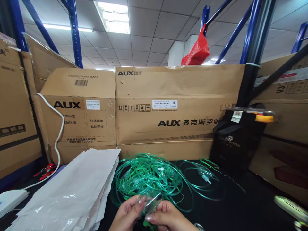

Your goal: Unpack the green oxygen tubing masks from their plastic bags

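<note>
In the lower middle, my left hand [128,211] and my right hand [172,217] come together with fingers closed. Both pinch a crumpled clear plastic piece [154,202] that catches the light; its exact kind is unclear. A bit of green material [149,224] shows beneath it, near the right fingertips. Just beyond the hands lies a tangled heap of clear green tubing [146,171]. Looser loops run to the right, where a pale connector [205,176] rests among clear plastic. My right wrist wears something metallic, partly cut off.
Stacked white plastic mailing bags [72,186] lie at left, beside a white cable [57,141] and white power strip [12,200]. AUX cartons [168,89] wall off the back. A black bag [235,141] stands at right; a light-green object [291,208] lies near the right edge.
</note>
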Demonstrator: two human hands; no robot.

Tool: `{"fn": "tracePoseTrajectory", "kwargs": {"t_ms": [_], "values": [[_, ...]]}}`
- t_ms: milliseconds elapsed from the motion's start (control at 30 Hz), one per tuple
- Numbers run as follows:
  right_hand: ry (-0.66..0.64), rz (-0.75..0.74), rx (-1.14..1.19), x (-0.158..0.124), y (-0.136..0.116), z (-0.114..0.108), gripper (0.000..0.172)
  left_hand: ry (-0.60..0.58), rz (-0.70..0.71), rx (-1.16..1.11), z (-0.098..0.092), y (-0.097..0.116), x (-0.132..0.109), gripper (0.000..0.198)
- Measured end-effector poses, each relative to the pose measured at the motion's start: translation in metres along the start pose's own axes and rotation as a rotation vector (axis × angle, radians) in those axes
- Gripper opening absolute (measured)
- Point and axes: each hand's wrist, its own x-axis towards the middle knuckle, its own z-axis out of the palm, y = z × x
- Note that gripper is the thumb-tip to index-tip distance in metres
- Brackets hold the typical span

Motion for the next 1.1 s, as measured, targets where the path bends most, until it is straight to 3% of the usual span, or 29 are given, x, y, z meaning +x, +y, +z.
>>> {"fn": "tracePoseTrajectory", "kwargs": {"t_ms": [333,533,733,900,1100], "values": [[0.081,0.053,0.031,-0.001,0.006,-0.006,0.012,0.021,0.053,-0.165,0.011,0.012,-0.006,0.03],[0.092,0.041,0.087,-0.002,0.002,-0.004,0.012,0.078,0.072,-0.192,0.014,0.021,-0.011,0.031],[0.07,0.032,0.132,-0.002,0.001,-0.003,0.014,0.091,0.09,-0.239,0.008,0.017,-0.01,0.03],[0.098,0.042,0.093,-0.001,0.005,-0.003,0.013,0.068,0.09,-0.322,0.0,0.013,-0.006,0.029],[0.095,0.038,-0.006,-0.001,0.008,-0.005,0.013,0.126,0.097,-0.323,0.007,0.021,-0.009,0.027]]}}
